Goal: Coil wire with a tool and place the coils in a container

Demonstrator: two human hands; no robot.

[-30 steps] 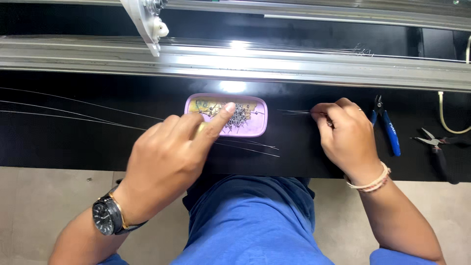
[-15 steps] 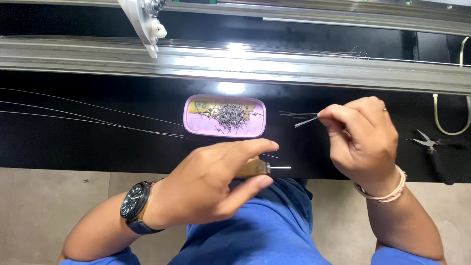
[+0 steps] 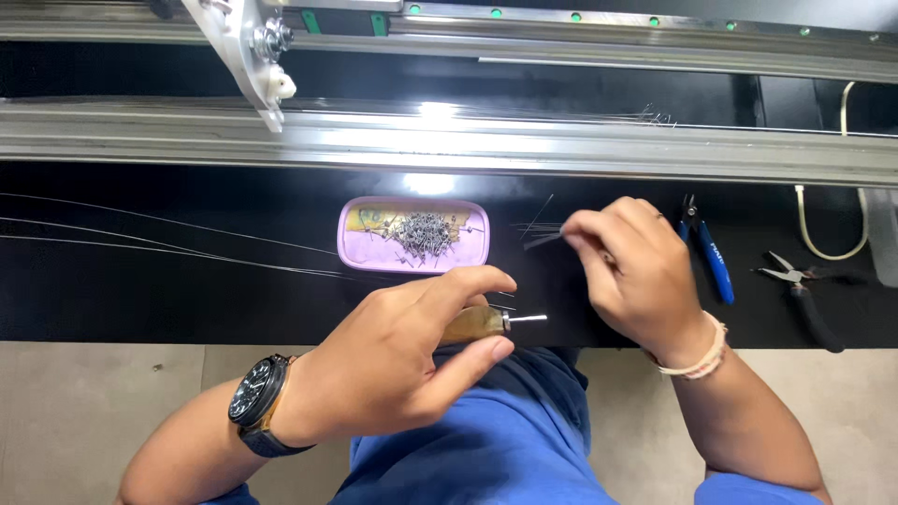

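My left hand hovers over the near edge of the black bench, fingers apart, right above a small tool with a wooden handle and metal tip; whether it touches the tool I cannot tell. My right hand pinches the ends of several thin wires between thumb and fingertips. A pink oval tray with a pile of small metal pins lies between and beyond the hands.
Long thin wires run across the black bench from the left. Blue-handled cutters and black-handled pliers lie at the right. A metal rail with a bracket spans the back.
My left hand has left the pink tray and drawn back to the bench's near edge over the wooden-handled tool. My right hand has lifted the wire ends slightly.
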